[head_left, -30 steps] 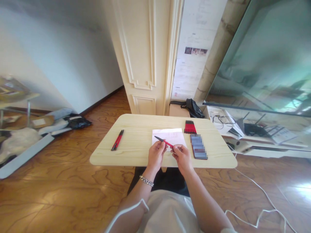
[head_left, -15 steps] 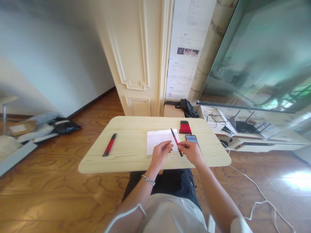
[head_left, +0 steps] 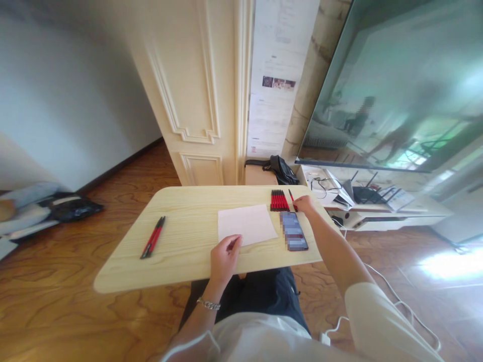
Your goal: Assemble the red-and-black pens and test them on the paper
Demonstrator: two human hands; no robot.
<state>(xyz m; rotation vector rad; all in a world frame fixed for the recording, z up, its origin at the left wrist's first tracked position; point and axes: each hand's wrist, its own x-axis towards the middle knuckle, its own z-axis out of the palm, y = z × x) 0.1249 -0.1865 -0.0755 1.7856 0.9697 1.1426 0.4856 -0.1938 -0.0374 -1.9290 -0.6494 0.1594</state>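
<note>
My right hand (head_left: 305, 205) is stretched to the far right of the light wooden table (head_left: 181, 251) and grips a red and black pen (head_left: 292, 196), held just right of a row of several matching pens (head_left: 279, 200). My left hand (head_left: 224, 256) rests near the front edge, fingers curled, its fingertips on the near corner of a white sheet of paper (head_left: 247, 223). A phone (head_left: 293, 237) lies face up between the sheet and my right forearm. Two more red and black pens (head_left: 153, 237) lie together at the table's left.
A cream panelled pillar (head_left: 196, 100) stands behind the table. A black bag (head_left: 281, 170) sits on a box beyond it. At right, a large screen (head_left: 396, 85) leans over a low white shelf with cables and a router (head_left: 368, 193). A white cable (head_left: 407, 311) trails on the floor.
My right hand has carried the pen from over the paper out to the far right beside the pen row. My left hand has let go of it and dropped to the sheet's near corner.
</note>
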